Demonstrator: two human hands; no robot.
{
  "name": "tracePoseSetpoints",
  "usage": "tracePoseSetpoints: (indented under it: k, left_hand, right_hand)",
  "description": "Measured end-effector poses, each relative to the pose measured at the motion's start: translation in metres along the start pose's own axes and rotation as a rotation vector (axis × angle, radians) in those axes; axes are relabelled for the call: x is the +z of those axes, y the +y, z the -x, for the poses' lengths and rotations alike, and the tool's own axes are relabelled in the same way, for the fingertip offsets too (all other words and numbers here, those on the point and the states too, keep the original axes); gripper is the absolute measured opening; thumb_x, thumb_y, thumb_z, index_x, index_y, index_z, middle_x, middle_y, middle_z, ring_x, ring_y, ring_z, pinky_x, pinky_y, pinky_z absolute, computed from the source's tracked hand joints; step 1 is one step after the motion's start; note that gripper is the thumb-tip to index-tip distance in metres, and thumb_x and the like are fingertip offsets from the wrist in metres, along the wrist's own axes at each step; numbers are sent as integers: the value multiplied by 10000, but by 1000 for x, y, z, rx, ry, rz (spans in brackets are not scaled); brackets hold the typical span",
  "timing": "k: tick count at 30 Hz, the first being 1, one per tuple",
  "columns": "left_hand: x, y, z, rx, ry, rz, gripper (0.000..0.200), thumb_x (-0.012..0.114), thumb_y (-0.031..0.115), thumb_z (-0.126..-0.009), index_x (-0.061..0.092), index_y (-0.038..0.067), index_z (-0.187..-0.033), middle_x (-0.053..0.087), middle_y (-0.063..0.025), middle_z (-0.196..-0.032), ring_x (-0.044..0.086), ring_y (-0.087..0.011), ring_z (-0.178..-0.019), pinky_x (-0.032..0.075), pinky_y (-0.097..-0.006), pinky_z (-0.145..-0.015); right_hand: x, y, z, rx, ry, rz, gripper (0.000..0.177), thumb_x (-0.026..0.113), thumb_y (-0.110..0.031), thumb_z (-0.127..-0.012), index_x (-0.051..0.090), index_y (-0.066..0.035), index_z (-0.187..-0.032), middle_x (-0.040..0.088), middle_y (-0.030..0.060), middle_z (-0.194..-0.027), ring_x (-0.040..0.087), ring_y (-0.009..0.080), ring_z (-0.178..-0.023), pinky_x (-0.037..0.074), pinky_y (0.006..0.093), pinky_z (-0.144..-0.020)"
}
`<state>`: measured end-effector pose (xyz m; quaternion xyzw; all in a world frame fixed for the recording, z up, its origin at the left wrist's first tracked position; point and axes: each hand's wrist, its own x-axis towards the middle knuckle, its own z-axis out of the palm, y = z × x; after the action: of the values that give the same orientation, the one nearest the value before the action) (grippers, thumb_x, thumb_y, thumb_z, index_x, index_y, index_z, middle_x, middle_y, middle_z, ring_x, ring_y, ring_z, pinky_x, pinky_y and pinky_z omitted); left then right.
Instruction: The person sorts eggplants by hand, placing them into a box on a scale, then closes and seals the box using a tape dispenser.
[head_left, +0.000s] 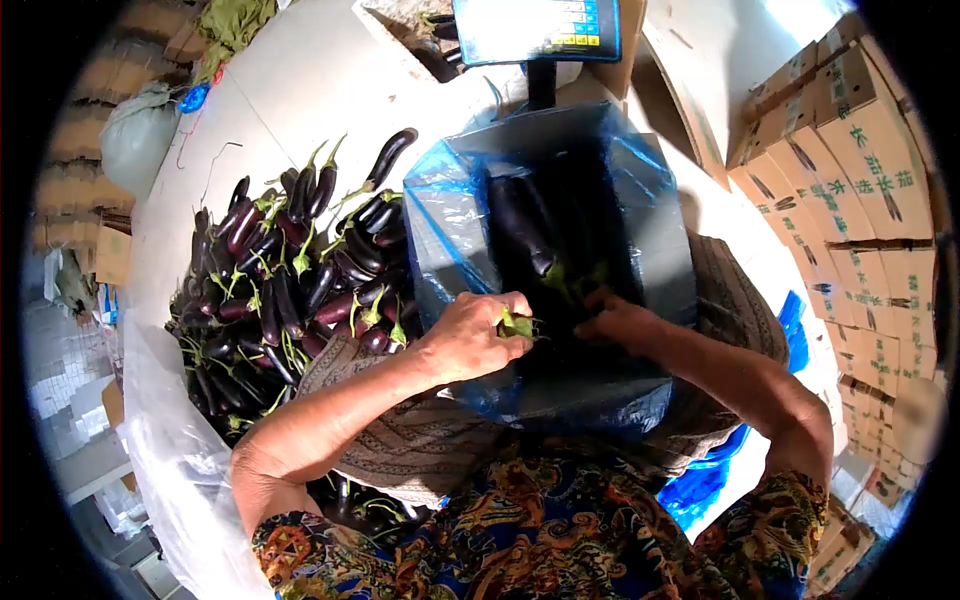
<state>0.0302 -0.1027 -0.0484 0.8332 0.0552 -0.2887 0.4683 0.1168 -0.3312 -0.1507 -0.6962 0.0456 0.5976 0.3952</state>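
My left hand [472, 338] is closed at the near left rim of a plastic-lined box [440, 240]. Between its thumb and fingers shows a green eggplant stem [516, 324]; whether a whole fruit hangs from it is hidden. My right hand [617, 320] reaches inside the box, close to green stem ends, its fingers lost in deep shadow. Dark purple eggplants [522, 225] lie lengthwise in the box with their stems toward me. Clear and blue plastic film is folded out over the box walls.
A large heap of eggplants [270, 290] lies to the left on pale sheeting. Beyond the box stands a scale display [540, 30]. Stacked printed cartons [850, 170] rise on the right. An open carton [395, 30] with eggplants is at the top. A tied bag [140, 135] sits far left.
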Motion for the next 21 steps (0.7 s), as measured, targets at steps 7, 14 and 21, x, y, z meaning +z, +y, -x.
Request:
tracePoseSetpoints:
  k: [7,14,21]
  left_hand:
    - [10,-6,1,48,-22,-15,213,661,147,-849,606,25,-1016,679,-125,-834,659,-201,-739,506,-341,-651]
    - [12,-4,4,134,15,-56,210,649,120,-837,592,16,-1010,668,-139,-836,666,-243,-755,504,-353,-659]
    - [22,-6,0,-46,33,51,227,632,79,-851,555,9,-1052,648,-110,-902,645,-188,-801,538,-324,-681]
  right_hand:
    - [-1,2,-2,-164,-30,427,913,805,-243,-637,346,-56,-1404,530,240,-1270,504,353,-1173,387,379,-1004]
    - [-8,-11,10,-289,-68,416,769,796,-260,-636,460,-4,-1279,590,232,-1177,556,335,-1114,438,375,-936]
    - [-11,-35,27,-328,60,524,496,760,-310,-729,563,15,-1049,664,165,-883,658,250,-816,514,359,-707]
